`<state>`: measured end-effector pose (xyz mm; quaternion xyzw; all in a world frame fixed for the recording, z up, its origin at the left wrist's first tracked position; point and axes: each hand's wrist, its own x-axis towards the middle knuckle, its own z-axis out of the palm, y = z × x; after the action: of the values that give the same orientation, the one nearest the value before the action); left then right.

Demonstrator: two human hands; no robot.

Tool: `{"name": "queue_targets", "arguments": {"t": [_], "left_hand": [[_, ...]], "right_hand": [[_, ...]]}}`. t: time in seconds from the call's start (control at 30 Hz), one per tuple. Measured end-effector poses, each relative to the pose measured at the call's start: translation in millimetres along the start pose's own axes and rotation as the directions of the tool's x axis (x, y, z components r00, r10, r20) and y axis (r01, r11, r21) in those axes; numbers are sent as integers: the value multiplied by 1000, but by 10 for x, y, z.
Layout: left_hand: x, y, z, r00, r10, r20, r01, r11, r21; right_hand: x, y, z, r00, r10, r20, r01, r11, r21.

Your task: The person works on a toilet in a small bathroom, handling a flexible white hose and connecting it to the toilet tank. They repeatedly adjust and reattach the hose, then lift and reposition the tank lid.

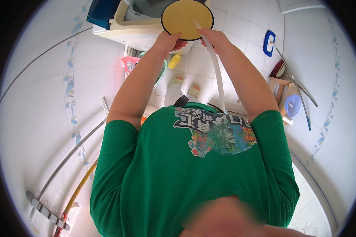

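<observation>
A round yellow basin (184, 17) with a dark rim is held out at arm's length before me; how deep it is I cannot tell. My left hand (171, 42) grips its near left edge, thumb on top and fingers curled underneath. At the near right edge, my right hand (216, 39) is closed on the rim and on a whitish hose (216, 71). The hose's tip lies over the yellow inside, and its length runs back toward my waist. Whether water flows from it is not clear.
Beyond the basin stands a cream washing machine (146, 29) with a blue lid (102, 14) raised. A yellow scoop-like object (174, 61) hangs or lies below. To the right are a blue brush (269, 42) on a long handle, a wooden stool (279, 91) and a purple-blue bowl (292, 105).
</observation>
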<state>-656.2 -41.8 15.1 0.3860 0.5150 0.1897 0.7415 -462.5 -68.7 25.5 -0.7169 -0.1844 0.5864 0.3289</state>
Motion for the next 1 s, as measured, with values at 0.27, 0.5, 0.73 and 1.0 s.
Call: {"name": "queue_targets", "arguments": {"t": [0.27, 0.5, 0.73, 1.0], "left_hand": [[256, 138, -97, 999, 45, 17, -45, 999, -25], [357, 176, -110, 999, 38, -1, -38, 998, -54], [382, 133, -36, 996, 58, -68, -68, 985, -156], [490, 41, -137, 991, 134, -15, -134, 964, -230]], "right_hand": [[284, -134, 100, 999, 19, -46, -19, 1000, 12], [179, -213, 83, 997, 54, -58, -53, 998, 23], [-194, -265, 22, 997, 62, -52, -61, 998, 14], [-486, -183, -59, 995, -88, -52, 87, 996, -34]]}}
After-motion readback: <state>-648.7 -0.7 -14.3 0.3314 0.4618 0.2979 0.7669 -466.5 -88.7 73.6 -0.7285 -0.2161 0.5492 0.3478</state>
